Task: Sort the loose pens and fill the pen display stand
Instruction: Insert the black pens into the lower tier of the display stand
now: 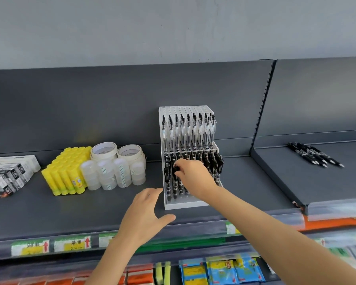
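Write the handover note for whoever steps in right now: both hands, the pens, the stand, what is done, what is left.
Right hand: pinches the top of a black pen in the lower tier of the stand, on its left part.
Left hand: open, fingers straight, by the stand's lower left edge; contact cannot be told.
Done: the upper tier is lined with clear pens; the lower tier holds many black pens.
Left: seat the held pen, then bring the loose pens over from the shelf on the right. The arm hides part of the lower tier, so free slots are unclear.
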Demonstrator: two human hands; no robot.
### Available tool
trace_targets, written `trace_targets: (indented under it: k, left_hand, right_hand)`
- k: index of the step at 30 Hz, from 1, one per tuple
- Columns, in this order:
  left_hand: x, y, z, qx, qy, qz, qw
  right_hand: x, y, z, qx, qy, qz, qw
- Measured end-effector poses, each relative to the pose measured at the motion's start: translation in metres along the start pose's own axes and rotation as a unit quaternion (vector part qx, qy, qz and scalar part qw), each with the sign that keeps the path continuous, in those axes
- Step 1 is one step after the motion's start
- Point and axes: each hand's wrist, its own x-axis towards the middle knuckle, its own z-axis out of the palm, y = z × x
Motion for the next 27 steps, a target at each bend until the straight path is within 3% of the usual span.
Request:
trace_targets:
  k: [13, 21, 27]
  left_hand:
    - [-0.002, 0.024, 0.011, -0.019, -0.027, 0.056, 0.998]
    - [0.038, 0.12, 0.034, -0.041, -0.047, 0.174, 0.983]
    - [0.093, 0.207, 0.08, -0.043, -0.07, 0.206, 0.975]
  right_hand:
    - [-0.023, 0.019, -0.013, 0.084, 0.03, 0.082, 0.993]
    - [-0.075, 0.127, -0.083, -0.012, 0.094, 0.162, 0.982]
    - [-0.106, 0.237, -0.139, -0.02, 0.123, 0.23, 0.965]
